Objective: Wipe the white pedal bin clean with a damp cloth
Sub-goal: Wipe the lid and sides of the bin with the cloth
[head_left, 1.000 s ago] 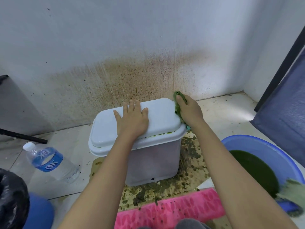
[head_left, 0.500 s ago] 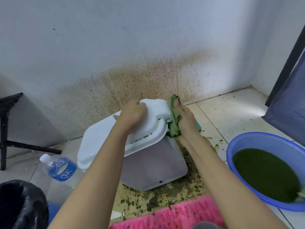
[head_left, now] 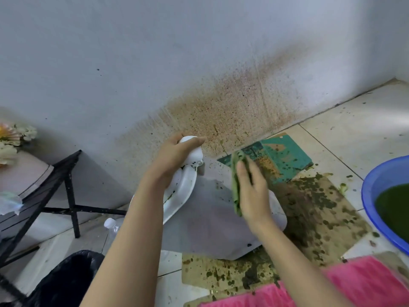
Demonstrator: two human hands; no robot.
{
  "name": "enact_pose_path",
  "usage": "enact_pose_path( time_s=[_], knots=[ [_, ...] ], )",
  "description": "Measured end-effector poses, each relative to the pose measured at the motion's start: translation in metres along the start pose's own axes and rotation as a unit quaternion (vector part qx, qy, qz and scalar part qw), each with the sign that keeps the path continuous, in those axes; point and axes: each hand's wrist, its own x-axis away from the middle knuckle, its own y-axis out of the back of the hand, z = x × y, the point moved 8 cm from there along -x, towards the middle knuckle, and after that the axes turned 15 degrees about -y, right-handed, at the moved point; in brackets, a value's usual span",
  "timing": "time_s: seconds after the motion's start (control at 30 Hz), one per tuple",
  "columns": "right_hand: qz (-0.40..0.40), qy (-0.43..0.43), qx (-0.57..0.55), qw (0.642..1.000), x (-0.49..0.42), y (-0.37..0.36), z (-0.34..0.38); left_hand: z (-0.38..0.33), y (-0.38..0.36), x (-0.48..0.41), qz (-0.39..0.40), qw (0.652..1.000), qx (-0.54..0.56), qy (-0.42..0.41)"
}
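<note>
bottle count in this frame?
1: a clear water bottle on the floor, left of the tipped pedal bin, mostly hidden behind the left arm. More could be hidden behind the arms or the bin.

I am in the corner of a room, a home by the look of it: pale floor tiles (head_left: 354, 134), a painted wall (head_left: 155, 52) speckled brown, a blue basin (head_left: 368, 200) of green water, a black stand (head_left: 70, 196), flowers (head_left: 13, 134) at the left.

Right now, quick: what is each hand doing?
Left hand: closed, gripping the lid.
Right hand: open, straight fingers pressing the green cloth against the bin.
</note>
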Motion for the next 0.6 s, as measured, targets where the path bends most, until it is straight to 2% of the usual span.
enact_pose_path(
  time_s=[0.03, 0.1, 0.2, 0.3, 0.4, 0.53, 0.6],
  knots=[
    [0.013, 0.056, 0.104, 0.993, 0.010, -0.028, 0.000, 0.000, 0.001, 0.000, -0.008, 1.000, -0.016, -0.004],
    [-0.031, 0.157, 0.244, 0.957, 0.026, -0.060, 0.000, 0.001, 0.007, -0.002, -0.024, 0.998, -0.056, -0.013],
    [-0.085, 0.231, 0.279, 0.928, 0.027, -0.058, -0.004, 0.006, 0.018, -0.001, -0.030, 0.998, -0.052, -0.014],
    [-0.094, 0.263, 0.307, 0.910, 0.023, -0.044, -0.019, 0.006, 0.017, 0.006, -0.014, 1.000, -0.005, -0.013],
    [-0.112, 0.228, 0.304, 0.918, 0.013, -0.009, -0.044, 0.002, 0.010, 0.008, -0.014, 1.000, 0.013, -0.016],
    [-0.132, 0.061, 0.230, 0.962, -0.008, 0.041, -0.078, -0.008, -0.016, 0.004, 0.010, 1.000, 0.006, -0.023],
    [-0.131, 0.034, 0.210, 0.968, -0.012, 0.044, -0.078, -0.012, -0.025, 0.003, 0.019, 0.999, -0.020, -0.028]
  ],
)
